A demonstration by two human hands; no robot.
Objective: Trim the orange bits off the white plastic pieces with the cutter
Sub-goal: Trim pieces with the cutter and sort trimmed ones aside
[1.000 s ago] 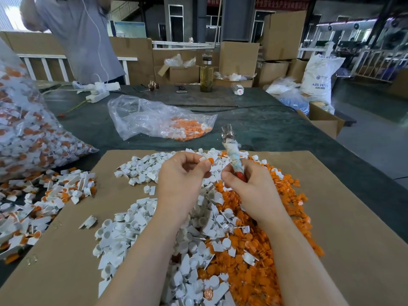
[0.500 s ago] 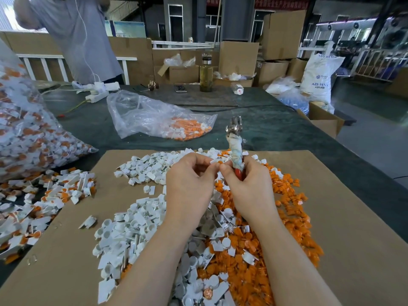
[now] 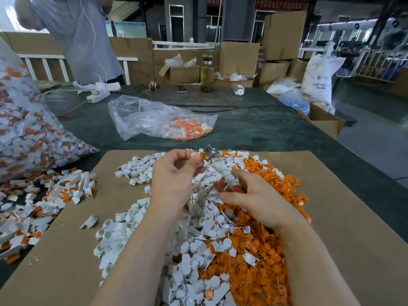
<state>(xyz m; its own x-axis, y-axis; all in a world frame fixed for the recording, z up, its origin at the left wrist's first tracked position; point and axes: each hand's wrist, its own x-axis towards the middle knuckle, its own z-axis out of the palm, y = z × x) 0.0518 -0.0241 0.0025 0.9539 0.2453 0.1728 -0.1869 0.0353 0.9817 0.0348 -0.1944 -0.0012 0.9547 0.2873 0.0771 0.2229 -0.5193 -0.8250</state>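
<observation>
Left hand [image 3: 176, 175] pinches a small white plastic piece [image 3: 197, 155] with an orange bit at the cutter [image 3: 217, 167] head. Right hand [image 3: 254, 199] grips the handles. Fingertips sit close; a slip could nick them.

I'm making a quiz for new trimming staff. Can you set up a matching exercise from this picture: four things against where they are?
Things:
1. cutter
2. glass bottle
3. clear bag
4. orange offcuts

Places:
A. far edge of the table
B. heaped on the cardboard, right side
C. in the right hand
D. on the dark table beyond the cardboard

Pairs: 1-C, 2-A, 3-D, 4-B
</observation>
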